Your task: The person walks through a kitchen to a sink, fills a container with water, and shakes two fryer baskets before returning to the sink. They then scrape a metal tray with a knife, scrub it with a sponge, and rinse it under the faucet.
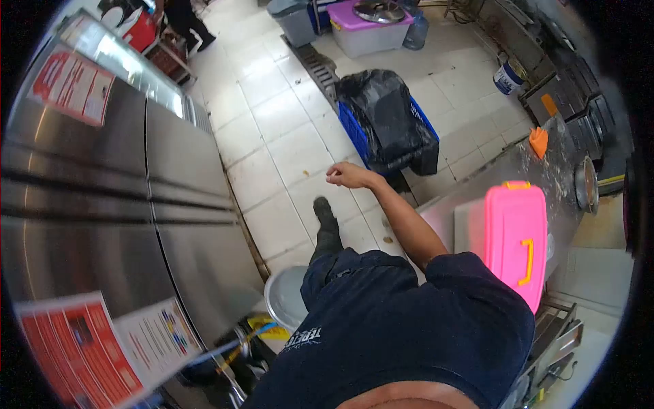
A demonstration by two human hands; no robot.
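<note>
My right hand [351,175] hangs in front of me over the white tiled floor, its fingers loosely bent with small gaps between them and nothing held. Just beyond it stands a blue plastic crate [352,129] lined with a black plastic bag [390,112]; the hand overlaps the floor beside the crate's near corner. My left hand is out of view. To the right of my forearm, a storage box with a pink lid [507,235] and yellow handles rests on a metal counter [439,221].
Steel refrigerators [197,252] line the left side. A metal basin [285,296] is low by my legs. An orange cloth [538,142] lies on the counter. Ahead are a purple-lidded bin [368,41], a floor drain grate [315,68], a paint bucket [509,76] and another person's legs [187,24].
</note>
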